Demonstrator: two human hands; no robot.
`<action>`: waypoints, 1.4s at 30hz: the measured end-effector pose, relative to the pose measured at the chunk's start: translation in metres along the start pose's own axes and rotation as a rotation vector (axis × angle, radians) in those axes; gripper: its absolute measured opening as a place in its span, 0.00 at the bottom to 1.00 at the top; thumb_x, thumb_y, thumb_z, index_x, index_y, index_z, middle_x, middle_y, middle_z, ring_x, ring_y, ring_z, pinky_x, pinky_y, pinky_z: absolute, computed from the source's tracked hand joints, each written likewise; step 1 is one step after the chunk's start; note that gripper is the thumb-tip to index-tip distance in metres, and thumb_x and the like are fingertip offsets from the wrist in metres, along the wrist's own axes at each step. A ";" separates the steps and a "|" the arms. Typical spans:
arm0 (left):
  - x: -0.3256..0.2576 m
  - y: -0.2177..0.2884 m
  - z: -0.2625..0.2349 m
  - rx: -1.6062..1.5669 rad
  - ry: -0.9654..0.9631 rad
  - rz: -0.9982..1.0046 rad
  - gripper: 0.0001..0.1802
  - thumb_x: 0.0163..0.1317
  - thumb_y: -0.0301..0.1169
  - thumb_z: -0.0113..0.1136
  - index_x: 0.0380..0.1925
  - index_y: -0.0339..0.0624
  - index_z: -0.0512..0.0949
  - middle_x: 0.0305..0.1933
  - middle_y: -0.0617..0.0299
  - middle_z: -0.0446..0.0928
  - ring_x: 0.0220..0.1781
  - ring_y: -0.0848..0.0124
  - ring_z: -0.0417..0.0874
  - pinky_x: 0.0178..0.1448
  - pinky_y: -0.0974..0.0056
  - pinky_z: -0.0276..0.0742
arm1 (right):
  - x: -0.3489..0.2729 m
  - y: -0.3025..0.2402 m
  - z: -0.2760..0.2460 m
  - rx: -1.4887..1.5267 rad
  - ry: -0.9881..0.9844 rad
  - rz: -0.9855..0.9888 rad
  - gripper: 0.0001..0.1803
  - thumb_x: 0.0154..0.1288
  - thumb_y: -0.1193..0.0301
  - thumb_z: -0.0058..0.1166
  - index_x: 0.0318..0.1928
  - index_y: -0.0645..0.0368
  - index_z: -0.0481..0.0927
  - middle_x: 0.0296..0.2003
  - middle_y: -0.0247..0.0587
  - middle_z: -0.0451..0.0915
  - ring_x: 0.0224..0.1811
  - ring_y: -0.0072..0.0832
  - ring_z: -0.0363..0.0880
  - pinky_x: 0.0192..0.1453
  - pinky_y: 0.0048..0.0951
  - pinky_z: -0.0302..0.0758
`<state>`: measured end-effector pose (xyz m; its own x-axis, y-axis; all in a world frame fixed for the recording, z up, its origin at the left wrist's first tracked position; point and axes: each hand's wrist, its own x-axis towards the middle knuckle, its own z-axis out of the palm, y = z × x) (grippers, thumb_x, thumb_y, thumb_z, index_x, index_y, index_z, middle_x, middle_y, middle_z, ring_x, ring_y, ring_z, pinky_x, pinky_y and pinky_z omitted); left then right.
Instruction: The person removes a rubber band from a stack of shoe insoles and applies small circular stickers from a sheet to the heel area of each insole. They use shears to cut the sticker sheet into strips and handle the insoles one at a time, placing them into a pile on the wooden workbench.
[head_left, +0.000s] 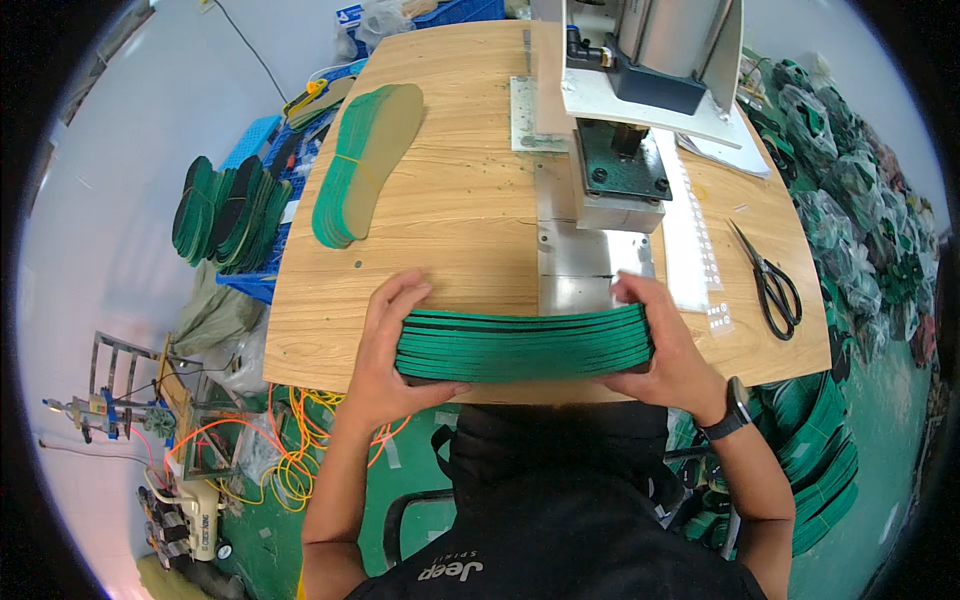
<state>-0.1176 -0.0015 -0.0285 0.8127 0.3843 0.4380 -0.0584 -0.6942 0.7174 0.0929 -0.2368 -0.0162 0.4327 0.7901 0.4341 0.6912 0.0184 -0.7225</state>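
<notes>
left hand [385, 345]: clamped on the left end of the held stack, thumb under, fingers over the top.
right hand [668, 345]: gripping the right end the same way; watch on that wrist.
held stack [525, 345]: one bundle of green insoles with black edges, lying flat, sideways across the near edge of the table, held between both hands. Layer count too tight to tell.
table [470, 215]: wooden top, one; stack sits at its front edge, just ahead of the person's chest.
metal plate [580, 270]: just behind the stack, set into the tabletop under the press.
scissors [770, 285]: one pair, black, lying right of the plate, well apart from the right hand.
sticker strip [700, 250]: clear strip with white dots, between plate and scissors.
press [640, 90]: one machine at the far middle of the table, green head over the plate.
fanned insoles [365, 165]: one fanned pile, far left on the table, tan faces up, green edges.
blue crate [255, 215]: left of the table on the floor; holds more green insoles stood on edge.
bagged insoles [860, 200]: heap of clear bags with green pieces, right of the table.
</notes>
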 end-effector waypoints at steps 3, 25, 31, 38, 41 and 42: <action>-0.001 0.002 -0.006 0.050 -0.045 -0.048 0.40 0.33 0.32 0.78 0.52 0.35 0.74 0.48 0.51 0.76 0.49 0.58 0.78 0.57 0.61 0.72 | -0.004 0.011 -0.003 -0.175 -0.102 -0.085 0.48 0.40 0.69 0.77 0.63 0.63 0.64 0.48 0.47 0.75 0.51 0.43 0.76 0.56 0.37 0.72; -0.012 -0.017 -0.012 0.179 -0.068 0.062 0.42 0.35 0.35 0.77 0.56 0.38 0.73 0.51 0.48 0.74 0.52 0.53 0.77 0.56 0.57 0.72 | -0.004 0.009 -0.002 -0.171 -0.224 -0.073 0.45 0.49 0.74 0.70 0.65 0.66 0.58 0.50 0.56 0.69 0.53 0.52 0.67 0.60 0.42 0.66; 0.008 -0.012 -0.008 -0.125 0.018 -0.183 0.38 0.43 0.36 0.76 0.56 0.34 0.74 0.54 0.47 0.75 0.55 0.56 0.78 0.59 0.58 0.72 | -0.019 0.011 -0.001 0.269 -0.062 0.246 0.36 0.58 0.72 0.65 0.63 0.65 0.62 0.47 0.55 0.74 0.49 0.38 0.75 0.55 0.34 0.71; 0.019 -0.034 0.000 -0.058 -0.029 -0.258 0.23 0.66 0.37 0.55 0.58 0.37 0.74 0.68 0.49 0.67 0.71 0.59 0.64 0.73 0.59 0.56 | -0.009 0.006 -0.008 -0.038 -0.048 0.420 0.28 0.63 0.65 0.61 0.58 0.66 0.69 0.51 0.53 0.75 0.49 0.43 0.75 0.57 0.36 0.70; 0.014 -0.036 0.004 -0.184 0.140 -0.238 0.27 0.71 0.46 0.44 0.59 0.35 0.74 0.68 0.48 0.67 0.72 0.56 0.64 0.74 0.58 0.55 | -0.020 0.012 -0.006 -0.167 0.090 0.200 0.30 0.67 0.64 0.55 0.64 0.67 0.64 0.60 0.60 0.66 0.62 0.51 0.64 0.67 0.42 0.61; 0.013 -0.036 0.006 -0.277 0.108 -0.244 0.28 0.72 0.46 0.44 0.58 0.35 0.73 0.67 0.47 0.68 0.71 0.57 0.65 0.74 0.58 0.55 | -0.021 0.015 -0.003 -0.156 0.058 0.173 0.31 0.68 0.64 0.54 0.65 0.67 0.63 0.60 0.59 0.66 0.62 0.51 0.64 0.67 0.42 0.61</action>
<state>-0.1013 0.0252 -0.0517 0.7569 0.5903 0.2804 -0.0375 -0.3891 0.9204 0.0957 -0.2555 -0.0343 0.5817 0.7366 0.3450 0.6830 -0.2120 -0.6990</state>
